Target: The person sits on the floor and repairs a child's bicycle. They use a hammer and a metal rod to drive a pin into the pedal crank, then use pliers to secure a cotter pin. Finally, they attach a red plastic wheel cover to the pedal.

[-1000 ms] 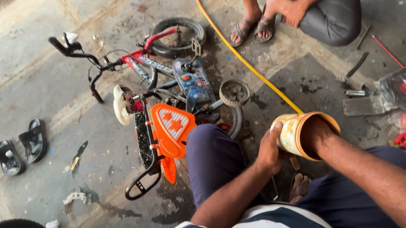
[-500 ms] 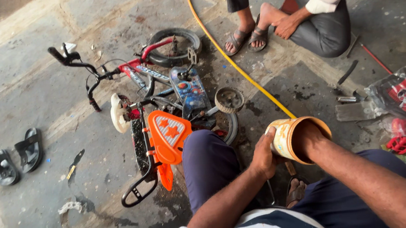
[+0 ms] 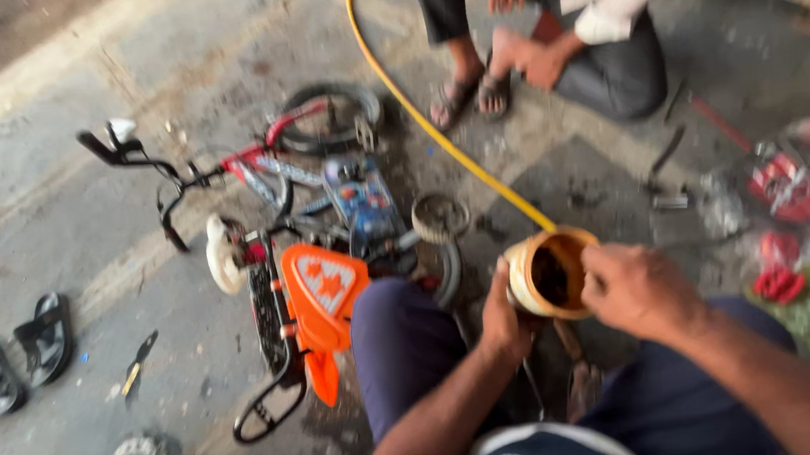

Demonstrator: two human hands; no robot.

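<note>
– What are the hands doing?
– The left hand (image 3: 505, 315) is wrapped around the side of a yellow tub (image 3: 548, 275) with dark stuff inside. The right hand (image 3: 637, 285) is at its rim, fingers curled; I can't tell if it grips.
– Where is the tub?
– Over the person's knees, just beside a small bike (image 3: 296, 239) lying on the concrete floor (image 3: 51, 194). A yellow hose (image 3: 435, 129) runs behind it.
</note>
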